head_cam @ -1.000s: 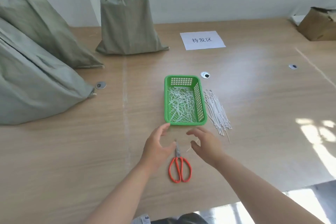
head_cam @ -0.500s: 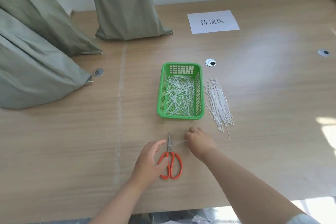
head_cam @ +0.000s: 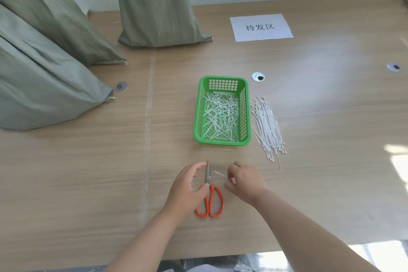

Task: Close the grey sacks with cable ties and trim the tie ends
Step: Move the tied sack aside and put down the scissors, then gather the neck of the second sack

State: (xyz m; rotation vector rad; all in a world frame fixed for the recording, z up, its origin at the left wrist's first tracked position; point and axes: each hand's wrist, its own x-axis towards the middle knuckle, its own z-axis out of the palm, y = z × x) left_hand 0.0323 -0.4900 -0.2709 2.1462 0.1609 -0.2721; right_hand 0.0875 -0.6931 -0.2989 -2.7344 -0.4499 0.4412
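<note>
Red-handled scissors (head_cam: 210,196) lie on the wooden table near its front edge, blades pointing away. My left hand (head_cam: 187,185) curls over their left side, thumb on the pivot and a fingertip by the blade tip. My right hand (head_cam: 244,180) pinches a short white cut tie end (head_cam: 219,173) just right of the blades. A green basket (head_cam: 222,140) holds several trimmed tie ends. A bundle of white cable ties (head_cam: 268,128) lies to its right. Grey sacks stand at the back (head_cam: 154,6) and on the left (head_cam: 33,77).
A white paper label (head_cam: 261,27) with printed characters lies at the back right. Round metal cable grommets (head_cam: 257,76) sit in the tabletop. The table's front edge runs just below my forearms.
My left hand has come down onto the scissors. My right hand has picked a short tie end off the table beside the blades. The view has tilted downward.
</note>
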